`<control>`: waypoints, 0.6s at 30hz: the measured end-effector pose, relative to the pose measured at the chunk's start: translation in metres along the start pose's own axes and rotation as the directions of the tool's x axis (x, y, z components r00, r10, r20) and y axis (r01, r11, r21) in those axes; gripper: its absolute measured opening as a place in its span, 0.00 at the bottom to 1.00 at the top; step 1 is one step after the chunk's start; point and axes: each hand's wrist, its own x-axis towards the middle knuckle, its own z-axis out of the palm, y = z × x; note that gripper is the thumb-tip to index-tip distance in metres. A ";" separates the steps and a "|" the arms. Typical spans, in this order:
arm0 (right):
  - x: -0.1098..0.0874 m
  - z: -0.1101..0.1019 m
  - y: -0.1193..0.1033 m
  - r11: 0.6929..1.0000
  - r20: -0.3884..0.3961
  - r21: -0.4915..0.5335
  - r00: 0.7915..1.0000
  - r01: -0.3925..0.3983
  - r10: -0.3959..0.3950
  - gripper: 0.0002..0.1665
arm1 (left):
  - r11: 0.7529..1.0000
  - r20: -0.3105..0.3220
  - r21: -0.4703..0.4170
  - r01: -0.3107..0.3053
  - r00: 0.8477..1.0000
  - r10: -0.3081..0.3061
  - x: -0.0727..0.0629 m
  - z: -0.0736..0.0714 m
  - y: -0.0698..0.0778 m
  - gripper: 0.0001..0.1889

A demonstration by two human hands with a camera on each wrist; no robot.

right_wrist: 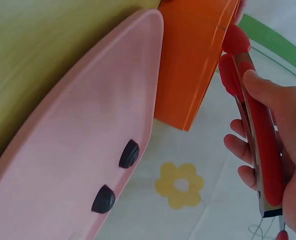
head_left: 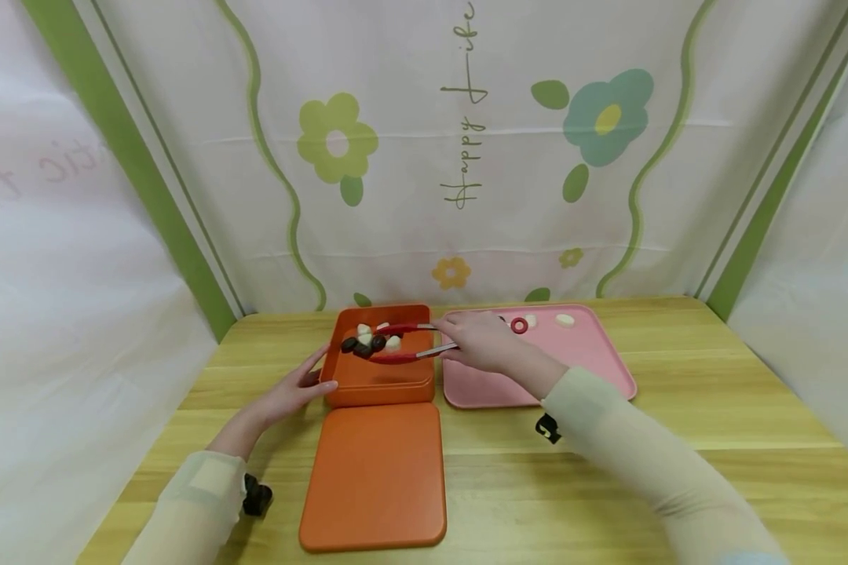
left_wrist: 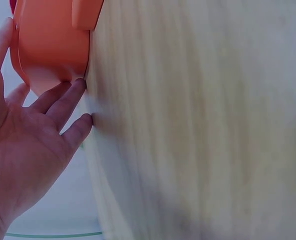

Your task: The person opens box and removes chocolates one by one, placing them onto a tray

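Pale sleeves (head_left: 643, 447) stretched across a wood-grained bench (head_left: 643, 486), where a person's right hand (head_left: 482, 343) curled round red-tipped tongs (head_left: 396, 359) and the left (head_left: 290, 399) steadied an orange box (head_left: 378, 395). Only the head view took in the box's contents: dark lumps (head_left: 349, 345) and white lumps (head_left: 364, 331) bunched toward its left half, with the tongs' tips over them. Whether the tips gripped a lump could not be told.

From the left wrist, the left hand's spread, extended fingers showed against the outer wall, the thumb up at the rim, a detail mostly masked from above. The right wrist view caught two dark pieces (right_wrist: 129, 153) on the pink tray (head_left: 572, 365), near its edge; the head view had much of that area behind the right hand, but showed a white oval (head_left: 564, 320) near the tray's far side.

The tongs joined slim, shiny metal arms to rounded red ends, with a red strip along the grip and a red ring (head_left: 519, 326) at the tail. Smooth and round-cornered, the box stood beside the shallow tray; a flat orange lid (head_left: 373, 479) lay just in front of it. Behind hung creased white cloth (head_left: 410, 227) printed with flowers.
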 end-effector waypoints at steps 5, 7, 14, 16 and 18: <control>0.016 0.007 -0.012 0.999 0.076 -0.023 0.997 -0.029 0.031 0.35 | 1.000 0.002 0.000 0.008 1.000 -0.008 0.000 0.000 -0.001 0.43; 0.023 0.012 -0.016 0.999 0.092 -0.038 0.995 -0.034 0.037 0.35 | 1.000 0.001 -0.004 0.013 1.000 -0.013 0.000 0.000 -0.001 0.43; 0.037 0.022 -0.024 0.995 0.124 -0.056 0.988 -0.081 0.088 0.32 | 1.000 -0.004 -0.007 0.015 1.000 -0.015 -0.001 0.000 -0.001 0.43; 0.039 0.025 -0.024 0.995 0.128 -0.057 0.987 -0.088 0.094 0.32 | 1.000 -0.008 -0.006 0.014 1.000 -0.014 -0.001 0.000 0.000 0.43; 0.041 0.028 -0.024 0.995 0.127 -0.058 0.988 -0.085 0.092 0.32 | 1.000 -0.008 -0.006 0.010 1.000 -0.010 -0.001 -0.001 0.000 0.43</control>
